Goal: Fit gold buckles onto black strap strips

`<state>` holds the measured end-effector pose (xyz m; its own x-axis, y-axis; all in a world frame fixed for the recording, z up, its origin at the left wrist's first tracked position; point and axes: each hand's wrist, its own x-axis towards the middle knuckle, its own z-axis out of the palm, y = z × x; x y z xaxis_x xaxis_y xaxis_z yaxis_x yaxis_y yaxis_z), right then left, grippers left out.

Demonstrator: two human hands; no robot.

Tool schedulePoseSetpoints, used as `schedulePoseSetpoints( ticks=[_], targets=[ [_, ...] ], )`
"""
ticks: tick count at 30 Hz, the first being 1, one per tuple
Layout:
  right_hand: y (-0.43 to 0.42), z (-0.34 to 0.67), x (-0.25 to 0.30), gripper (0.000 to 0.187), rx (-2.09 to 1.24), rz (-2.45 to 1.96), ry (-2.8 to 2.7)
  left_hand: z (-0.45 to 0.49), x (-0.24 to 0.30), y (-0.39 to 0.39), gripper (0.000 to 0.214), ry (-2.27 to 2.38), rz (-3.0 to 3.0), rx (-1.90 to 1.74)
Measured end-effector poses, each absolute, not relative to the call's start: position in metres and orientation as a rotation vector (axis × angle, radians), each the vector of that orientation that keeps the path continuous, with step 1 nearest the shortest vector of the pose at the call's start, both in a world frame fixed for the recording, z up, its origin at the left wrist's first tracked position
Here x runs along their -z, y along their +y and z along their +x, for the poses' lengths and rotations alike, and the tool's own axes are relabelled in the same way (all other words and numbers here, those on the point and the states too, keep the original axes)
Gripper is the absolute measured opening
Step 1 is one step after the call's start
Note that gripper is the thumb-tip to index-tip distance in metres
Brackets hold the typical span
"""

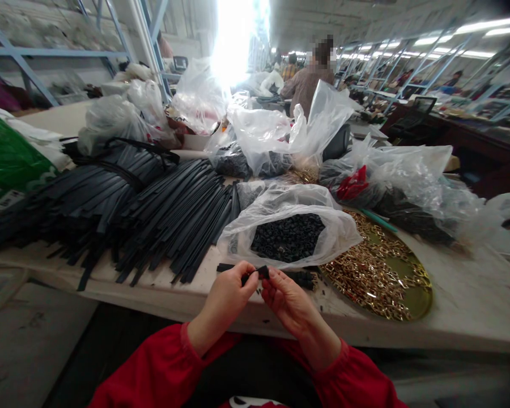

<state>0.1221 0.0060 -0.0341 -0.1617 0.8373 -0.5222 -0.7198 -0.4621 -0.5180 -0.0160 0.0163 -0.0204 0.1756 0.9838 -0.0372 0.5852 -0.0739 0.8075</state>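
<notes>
Over the table [471,306], I see the left hand [233,288] and right hand [292,301] pinching a black strip [262,272], gold clasps [365,277] (quite a heap) on a tray [410,272] nearby.

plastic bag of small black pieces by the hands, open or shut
Open; the bag has its rim spread wide, showing the black pieces inside.

Blue metal shelving [68,53], upper left; intense white glare [236,39], top centre; fluorescent tubes [487,25] along a grey ceiling [391,20], upper right.
</notes>
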Motion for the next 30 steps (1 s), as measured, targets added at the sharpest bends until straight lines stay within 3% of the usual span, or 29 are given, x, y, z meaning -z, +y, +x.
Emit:
schedulePoseSetpoints(
  ticks=[7, 15, 30],
  targets=[
    [0.004, 0.124, 0.038, 0.029, -1.796, -0.957, -0.188, -0.015, 0.023, 0.010, 0.019, 1.530, 1.728, -0.726],
    [-0.003, 0.135, 0.040, 0.019, -1.525, -1.156, -0.817, -0.019, 0.022, 0.010, 0.020, 1.302, 1.685, -0.569],
    [-0.015, 0.146, 0.042, 0.025, -1.614, -1.192, -0.896, -0.016, 0.018, -0.004, 0.021, 1.150, 1.587, -0.580]
  ],
)
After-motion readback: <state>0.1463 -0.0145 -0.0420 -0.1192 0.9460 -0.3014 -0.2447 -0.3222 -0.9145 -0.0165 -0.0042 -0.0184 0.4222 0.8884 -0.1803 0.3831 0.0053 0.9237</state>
